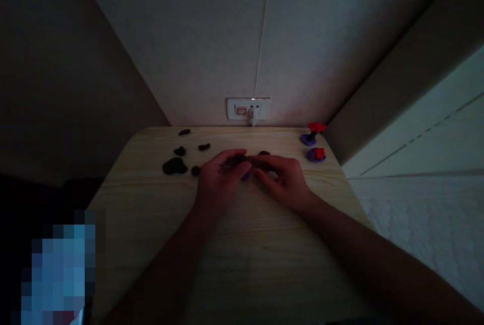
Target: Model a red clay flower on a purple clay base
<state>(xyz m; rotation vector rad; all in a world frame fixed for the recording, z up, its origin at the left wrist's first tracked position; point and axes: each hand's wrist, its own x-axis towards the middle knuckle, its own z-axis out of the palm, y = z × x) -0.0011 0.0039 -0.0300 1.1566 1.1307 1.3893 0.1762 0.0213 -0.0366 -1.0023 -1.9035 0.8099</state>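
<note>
While both forearms reach in from 5 and 7 o'clock over the wood-grain tabletop (242, 254), the hands meet at its middle, taken here as dial centre, with 12 toward the wall (196, 37). Left hand (221, 178): fingers curled, thumb and forefinger pinching the left end of a dark brown clay-like piece (260, 164). Right hand (283, 176): bent, thumb and fingers pinching the same piece from its 3 o'clock side. Piece sits between the two sets of fingertips, partly covered; its full outline cannot be told.

Purple lump (245, 176) at 6 o'clock, just under the fingertips; contact with the brown piece unclear.

Other pieces: round brown lump (195, 170) at 9, near the left hand; flat black slab (175, 166) farther out, also at 9; small black piece (180, 151) between 9 and 10; short brown strip (204, 147) and dark strip (184, 132) toward 10. Brown disc (264, 153) at 2, partly hidden behind the right hand.

Red-topped flower model (316, 127) upright on a purple base at 2; low red-and-purple model (319, 153) near 3. Wall socket (230, 109) at 12, plug (252, 116) inserted. Lighting dim.
</note>
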